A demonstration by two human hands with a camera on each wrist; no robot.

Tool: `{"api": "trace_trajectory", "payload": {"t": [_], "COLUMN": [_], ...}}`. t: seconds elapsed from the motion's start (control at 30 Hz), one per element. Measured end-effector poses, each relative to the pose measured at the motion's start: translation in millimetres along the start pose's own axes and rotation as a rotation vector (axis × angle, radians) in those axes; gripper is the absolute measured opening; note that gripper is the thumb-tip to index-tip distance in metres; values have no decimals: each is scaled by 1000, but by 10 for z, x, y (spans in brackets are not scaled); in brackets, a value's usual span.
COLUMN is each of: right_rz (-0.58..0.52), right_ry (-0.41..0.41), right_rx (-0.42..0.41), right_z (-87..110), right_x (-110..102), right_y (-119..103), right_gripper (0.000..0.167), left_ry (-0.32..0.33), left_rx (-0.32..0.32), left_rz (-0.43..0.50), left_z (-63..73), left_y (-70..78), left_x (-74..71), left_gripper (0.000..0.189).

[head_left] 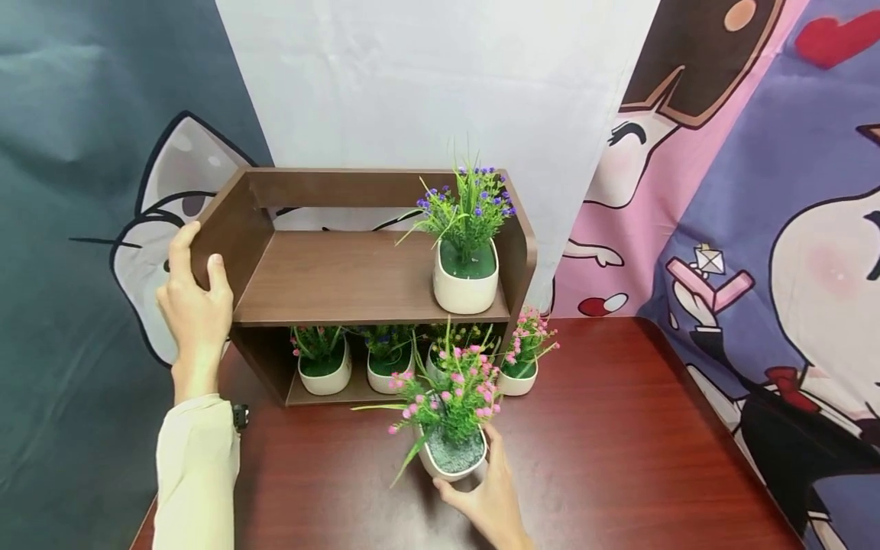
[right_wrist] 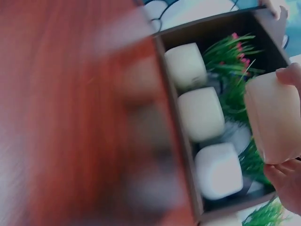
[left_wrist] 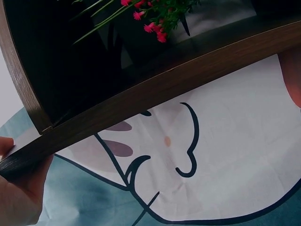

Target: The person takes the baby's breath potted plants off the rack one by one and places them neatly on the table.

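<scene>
Nearest the viewer, the right hand (head_left: 490, 500) curls its fingers around the lower wall of a white pot (head_left: 451, 457) that holds grey filler and a spray of pink flowers (head_left: 450, 393); the pot stands on or just above the red-brown tabletop (head_left: 619, 458), and contact cannot be told. In the right wrist view the thumb and fingers show on opposite sides of this pot, gripping it. Just beyond the right hand stands a brown two-tier shelf (head_left: 357, 279). Its lower compartment holds three white pots of green plants in a row (head_left: 374, 363), the leftmost bearing small pink buds. A fourth white pot with pink flowers (head_left: 524, 359) stands on the tabletop just outside the shelf's right wall, beyond and slightly right of the right hand. On the upper tier, at its right end, sits a white pot with purple flowers (head_left: 467, 244). The left hand (head_left: 195, 302) grips the front edge of the shelf's left wall, thumb on the inner face and fingers wrapped over the outer face. Behind the shelf hang printed cartoon cloths (head_left: 756, 191).
</scene>
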State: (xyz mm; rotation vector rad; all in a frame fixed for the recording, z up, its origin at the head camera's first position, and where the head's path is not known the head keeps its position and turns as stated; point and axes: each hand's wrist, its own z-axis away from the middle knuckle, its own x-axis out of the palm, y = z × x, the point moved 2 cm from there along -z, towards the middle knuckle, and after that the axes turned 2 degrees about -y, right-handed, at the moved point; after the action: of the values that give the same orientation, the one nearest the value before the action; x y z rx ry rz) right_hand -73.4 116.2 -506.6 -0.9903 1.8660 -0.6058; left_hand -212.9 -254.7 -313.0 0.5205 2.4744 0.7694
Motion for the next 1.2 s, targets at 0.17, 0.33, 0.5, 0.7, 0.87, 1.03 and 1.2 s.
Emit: {"api": "trace_trajectory", "payload": {"t": [0.17, 0.33, 0.5, 0.7, 0.87, 1.03, 1.2], "right_rz": [63, 183, 207, 237, 232, 210, 185], "right_ry": [83, 181, 238, 317, 339, 365, 365], "right_rx": [-12, 6, 87, 230, 300, 344, 364], "right_z": [108, 217, 290, 322, 268, 94, -200], "right_x": [-102, -262, -458, -701, -857, -999, -1087], "right_y": [233, 462, 662, 874, 1024, 1137, 1323], "right_gripper": [98, 101, 99, 95, 95, 91, 90], "left_ry": [13, 15, 15, 13, 14, 0, -20], "left_rx": [3, -8, -18, 2, 6, 23, 24], "left_rz": [-3, -7, -9, -20, -22, -15, 4], "left_z": [1, -5, -14, -8, -10, -8, 24], "left_y": [5, 1, -5, -1, 6, 19, 23], "left_x": [-5, -18, -29, -4, 5, 1, -21], "left_gripper": [40, 40, 40, 40, 40, 40, 40]}}
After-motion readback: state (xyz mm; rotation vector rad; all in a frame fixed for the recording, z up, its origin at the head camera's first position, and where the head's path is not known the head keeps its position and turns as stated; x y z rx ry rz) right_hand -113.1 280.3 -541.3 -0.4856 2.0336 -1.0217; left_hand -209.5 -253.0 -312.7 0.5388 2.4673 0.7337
